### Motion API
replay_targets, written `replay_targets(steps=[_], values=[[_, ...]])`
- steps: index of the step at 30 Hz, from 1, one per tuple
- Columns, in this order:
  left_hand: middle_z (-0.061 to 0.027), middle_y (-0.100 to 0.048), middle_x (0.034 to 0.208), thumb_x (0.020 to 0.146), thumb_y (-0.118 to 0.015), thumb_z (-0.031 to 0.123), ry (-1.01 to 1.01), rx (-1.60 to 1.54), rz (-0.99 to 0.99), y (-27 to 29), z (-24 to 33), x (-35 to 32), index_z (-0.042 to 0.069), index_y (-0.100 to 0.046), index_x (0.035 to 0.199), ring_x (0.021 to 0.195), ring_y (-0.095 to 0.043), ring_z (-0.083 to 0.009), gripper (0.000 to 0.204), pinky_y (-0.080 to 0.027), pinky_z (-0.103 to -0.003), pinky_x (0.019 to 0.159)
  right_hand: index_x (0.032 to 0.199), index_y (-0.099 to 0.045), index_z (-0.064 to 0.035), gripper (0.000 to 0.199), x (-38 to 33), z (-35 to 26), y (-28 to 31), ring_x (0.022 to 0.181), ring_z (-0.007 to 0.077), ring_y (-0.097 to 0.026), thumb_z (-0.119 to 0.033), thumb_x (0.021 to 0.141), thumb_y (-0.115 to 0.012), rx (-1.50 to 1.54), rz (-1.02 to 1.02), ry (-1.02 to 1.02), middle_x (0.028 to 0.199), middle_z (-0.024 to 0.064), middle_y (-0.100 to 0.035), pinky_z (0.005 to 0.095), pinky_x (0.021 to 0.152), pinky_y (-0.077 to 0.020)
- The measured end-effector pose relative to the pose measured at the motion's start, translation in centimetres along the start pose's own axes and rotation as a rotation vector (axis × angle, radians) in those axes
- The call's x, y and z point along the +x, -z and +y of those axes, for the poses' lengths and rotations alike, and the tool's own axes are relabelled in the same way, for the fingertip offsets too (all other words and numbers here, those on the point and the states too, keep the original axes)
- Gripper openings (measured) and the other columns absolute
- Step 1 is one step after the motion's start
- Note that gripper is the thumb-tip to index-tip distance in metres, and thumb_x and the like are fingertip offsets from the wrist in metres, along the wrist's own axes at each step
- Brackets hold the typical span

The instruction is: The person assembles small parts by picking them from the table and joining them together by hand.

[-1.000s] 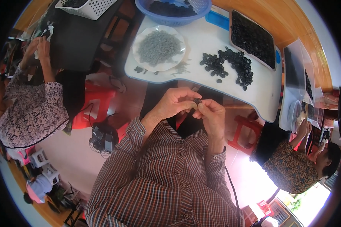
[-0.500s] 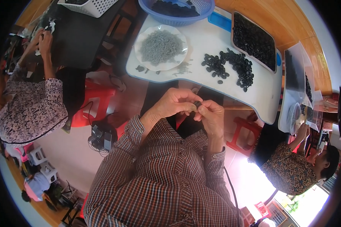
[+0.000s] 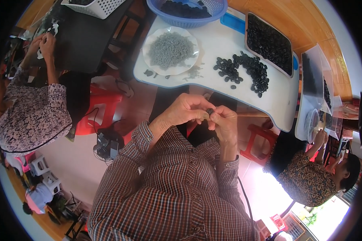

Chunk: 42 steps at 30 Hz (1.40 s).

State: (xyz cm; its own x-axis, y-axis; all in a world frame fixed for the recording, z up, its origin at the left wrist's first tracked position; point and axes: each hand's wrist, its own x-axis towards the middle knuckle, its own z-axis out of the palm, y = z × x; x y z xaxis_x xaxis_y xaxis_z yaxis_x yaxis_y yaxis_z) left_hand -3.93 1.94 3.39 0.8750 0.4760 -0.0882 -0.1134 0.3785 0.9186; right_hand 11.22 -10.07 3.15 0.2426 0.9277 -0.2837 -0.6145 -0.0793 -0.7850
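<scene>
A small round black piece [image 3: 209, 111] is pinched between my two hands, above my lap and in front of the table edge. My left hand [image 3: 186, 110] grips it with thumb and forefinger. From the other side, my right hand [image 3: 224, 121] closes its fingertips on the same piece. Beyond them, loose black round pieces [image 3: 256, 72] lie scattered on the white table [image 3: 205, 44]. A scalloped white plate [image 3: 149, 60] to the left carries a heap of small grey translucent pieces [image 3: 171, 48]. Fine detail of the held piece is too small to make out.
A blue perforated basket [image 3: 181, 21] with black pieces stands at the far side. A tray [image 3: 268, 62] full of black pieces lies at the far right. Red stools [image 3: 259, 144] are beneath and beside the table. People work at left [image 3: 32, 114] and right [image 3: 309, 176].
Both hands stay almost in place, still holding the small black piece, with only slight finger movement. At the left, the other person's hands have shifted a little.
</scene>
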Motion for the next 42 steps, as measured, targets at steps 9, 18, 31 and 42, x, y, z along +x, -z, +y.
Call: replay_targets(steps=[9,18,31,42], values=[[-0.005,-0.067,0.081,0.084,-0.07,0.004,-0.048,0.025,0.037,-0.8,0.4,0.0,0.0,-0.069,0.102,0.064,-0.061,-0.0088,0.019,-0.05,-0.021,0.057,0.084,-0.063,0.0008,0.009,0.6,-0.1,0.4,0.051,0.0116,-0.06,-0.006,0.085,-0.069,0.002,-0.028,-0.024,0.07,0.0094,-0.065,0.0203,0.045,-0.047],[-0.0024,-0.065,0.078,0.086,-0.067,0.006,-0.064,0.093,0.127,-0.8,-0.2,0.3,-0.001,-0.063,0.111,0.064,-0.06,-0.0065,0.026,-0.05,-0.021,0.056,0.091,-0.063,-0.0008,0.01,0.6,-0.1,-0.5,0.061,0.0119,-0.063,-0.01,0.091,-0.063,0.072,0.022,0.011,0.075,0.0073,-0.066,0.0205,0.054,-0.0499],[-0.002,-0.062,0.077,0.085,-0.066,0.007,-0.147,0.269,0.414,2.7,2.7,6.4,-0.001,-0.063,0.109,0.06,-0.056,-0.0072,0.025,-0.047,-0.022,0.054,0.091,-0.064,-0.0011,0.013,0.7,0.7,0.0,0.062,0.0097,-0.061,-0.013,0.092,-0.062,-0.187,0.238,0.014,0.08,0.0052,-0.066,0.0203,0.057,-0.0459],[-0.0133,-0.069,0.084,0.083,-0.069,0.016,-0.33,0.601,0.821,8.2,9.9,15.8,-0.004,-0.063,0.113,0.065,-0.064,-0.0155,0.037,-0.05,-0.029,0.06,0.091,-0.063,-0.0004,0.013,0.5,0.5,0.6,0.062,0.0091,-0.061,-0.013,0.093,-0.061,-0.229,0.289,0.053,0.079,0.0046,-0.066,0.0193,0.057,-0.0446]])
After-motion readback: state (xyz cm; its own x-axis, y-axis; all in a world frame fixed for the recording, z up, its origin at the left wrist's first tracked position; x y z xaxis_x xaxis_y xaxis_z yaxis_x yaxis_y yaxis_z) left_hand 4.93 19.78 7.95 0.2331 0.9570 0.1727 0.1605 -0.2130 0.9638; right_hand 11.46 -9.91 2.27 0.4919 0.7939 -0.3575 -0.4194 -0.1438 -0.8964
